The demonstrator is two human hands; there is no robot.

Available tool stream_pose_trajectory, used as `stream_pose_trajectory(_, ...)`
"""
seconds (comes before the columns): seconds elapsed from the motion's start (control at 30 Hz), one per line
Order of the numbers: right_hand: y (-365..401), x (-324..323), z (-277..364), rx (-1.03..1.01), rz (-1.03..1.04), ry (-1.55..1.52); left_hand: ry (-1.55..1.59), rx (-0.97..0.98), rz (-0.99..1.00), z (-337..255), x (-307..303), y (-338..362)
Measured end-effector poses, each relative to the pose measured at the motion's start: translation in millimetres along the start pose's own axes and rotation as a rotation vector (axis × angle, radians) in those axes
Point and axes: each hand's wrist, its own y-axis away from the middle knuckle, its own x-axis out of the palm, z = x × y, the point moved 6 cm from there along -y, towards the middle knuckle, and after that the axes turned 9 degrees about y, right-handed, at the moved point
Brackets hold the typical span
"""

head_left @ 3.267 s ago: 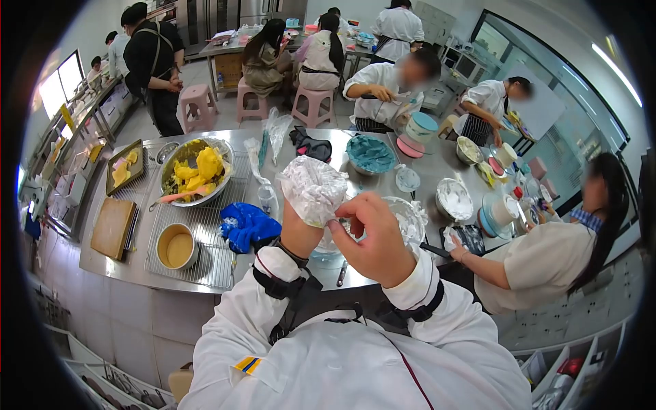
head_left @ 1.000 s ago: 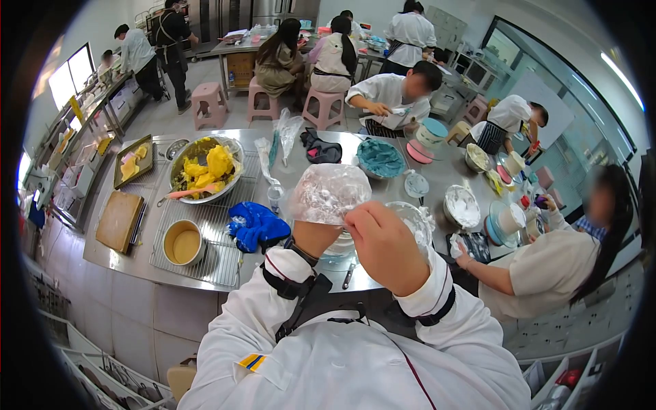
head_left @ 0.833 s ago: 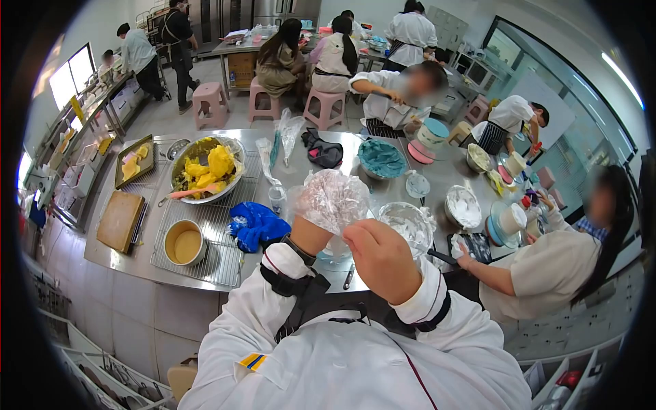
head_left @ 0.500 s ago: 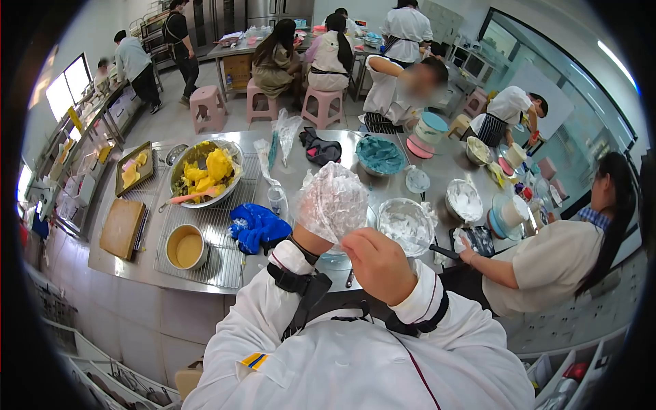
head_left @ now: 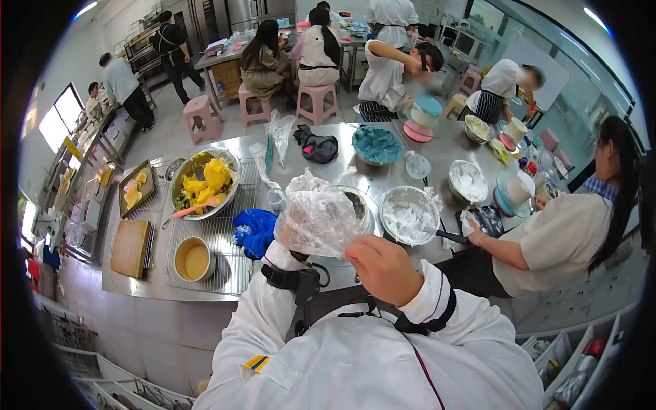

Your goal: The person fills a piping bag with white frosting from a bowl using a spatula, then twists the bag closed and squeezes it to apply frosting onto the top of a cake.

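Note:
A crumpled clear plastic bag covers my left hand, whose fingers are blurred behind the film. At the bag's lower right edge, my right hand is closed, thumb and fingers pinched on the plastic. Just right of the bag stands a bowl of white cream. A blue cloth lies to the left of the bag. Beyond the hands are a bowl of teal cream and a black and pink bundle.
On the left of the steel table are a bowl of yellow cream, a round cake tin, a wooden board and a tray. A co-worker is at the right beside another cream bowl. Other people work farther back.
The bag has slid down over my left wrist and looks fuller and lower. My right hand has shifted slightly right, still pinched. The camera view has turned a little.

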Motion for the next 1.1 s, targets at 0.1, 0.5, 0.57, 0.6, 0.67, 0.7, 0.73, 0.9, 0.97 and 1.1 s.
stream_pose_trajectory(0.1, 6.8, -0.3, -4.4, -0.028, -0.001, -0.047, -1.359, 0.103, 0.078, -23.5, 91.5, -3.8)
stream_pose_trajectory(0.5, 16.5, 7.8, -18.2, -0.097, -0.04, -0.127, -0.929, 0.063, -0.049, -12.8, 56.7, -4.6)
stream_pose_trajectory(0.57, 16.4, 9.1, -15.4, -0.103, -0.044, -0.129, -0.714, -0.024, -0.197, -6.7, 40.5, 5.7)
stream_pose_trajectory(0.6, 16.7, 10.8, -12.1, -0.102, -0.007, -0.152, -0.496, -0.107, -0.34, -1.4, 30.5, 12.3)
stream_pose_trajectory(0.67, 16.5, 14.1, -8.8, -0.098, 0.027, -0.172, -0.573, -0.113, -0.331, -3.0, 31.2, 16.9)
stream_pose_trajectory(0.7, 16.6, 16.0, -7.3, -0.099, 0.02, -0.172, -0.648, -0.12, -0.322, -4.6, 32.3, 18.7)
stream_pose_trajectory(0.73, 17.1, 18.3, -6.0, -0.096, 0.014, -0.174, -0.722, -0.13, -0.314, -6.4, 33.3, 20.3)
stream_pose_trajectory(0.9, 29.7, 38.1, -5.0, -0.009, 0.071, -0.164, -1.03, -0.233, -0.198, -12.4, 37.9, 23.6)
stream_pose_trajectory(0.97, 43.9, 38.9, -14.2, 0.12, 0.154, -0.2, -1.147, -0.267, -0.136, -13.7, 41.1, 24.3)
stream_pose_trajectory(1.1, 88.6, -4.0, -104.2, 0.373, 0.143, 0.257, -1.397, -0.31, -0.067, -14.6, 49.6, 28.1)
